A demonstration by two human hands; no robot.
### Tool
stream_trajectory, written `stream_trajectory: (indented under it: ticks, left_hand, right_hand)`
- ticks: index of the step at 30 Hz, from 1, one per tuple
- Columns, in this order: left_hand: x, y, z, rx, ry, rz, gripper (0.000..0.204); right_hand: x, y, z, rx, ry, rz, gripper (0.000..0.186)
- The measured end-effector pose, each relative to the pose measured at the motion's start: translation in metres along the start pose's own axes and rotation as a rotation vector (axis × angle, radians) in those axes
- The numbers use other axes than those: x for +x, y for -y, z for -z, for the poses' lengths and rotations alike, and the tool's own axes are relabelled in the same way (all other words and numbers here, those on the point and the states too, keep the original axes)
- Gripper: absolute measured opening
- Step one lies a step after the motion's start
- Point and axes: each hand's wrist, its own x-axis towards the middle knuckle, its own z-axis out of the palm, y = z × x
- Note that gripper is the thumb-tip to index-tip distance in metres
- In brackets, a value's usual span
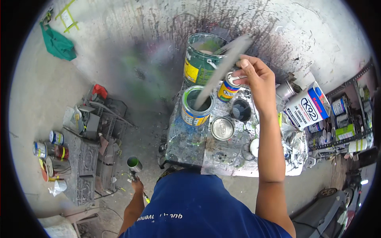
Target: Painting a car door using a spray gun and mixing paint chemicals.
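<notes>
My right hand (pixel 256 79) is closed on a long, blurred grey stick (pixel 216 79), angled down into an open paint can (pixel 198 94) with green inside. My fingers are in front of the top of a smaller yellow-and-blue can (pixel 228 92); whether they touch it is unclear. Behind stands a large green bucket (pixel 200 67). A dark cup (pixel 240 111) and a round metal lid (pixel 222 129) lie nearby on the paint-stained bench (pixel 184 146). Low at the left, my left hand (pixel 137 185) grips a spray gun (pixel 133 176) with an upright cup (pixel 134 162), green inside.
A rectangular white-and-blue tin (pixel 307 105) stands at the bench's right, before shelves (pixel 357 139) of cans. At the left are a wire rack (pixel 107 154) and a stand (pixel 81 170) with cans. A spattered wall (pixel 147 39) rises behind; a dark vehicle (pixel 321 214) is lower right.
</notes>
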Motion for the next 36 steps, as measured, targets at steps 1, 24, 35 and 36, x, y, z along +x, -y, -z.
stream_trajectory:
  ticks: [1,24,35,36]
  left_hand:
    - [-0.004,-0.004,0.0,0.025,0.015,0.018,0.042]
    - [-0.028,0.018,0.013,0.075,-0.038,0.06,0.044]
    - [-0.058,-0.001,0.001,0.156,-0.041,0.025,0.053]
    - [-0.057,0.002,0.001,0.162,-0.07,0.001,0.054]
  right_hand:
    - [-0.001,-0.001,-0.003,0.043,-0.078,0.034,0.033]
    - [-0.008,-0.031,0.01,-0.902,0.457,0.552,0.077]
    - [-0.008,-0.001,-0.013,-1.189,0.656,0.64,0.078]
    - [-0.008,0.0,-0.014,-1.198,0.671,0.657,0.077]
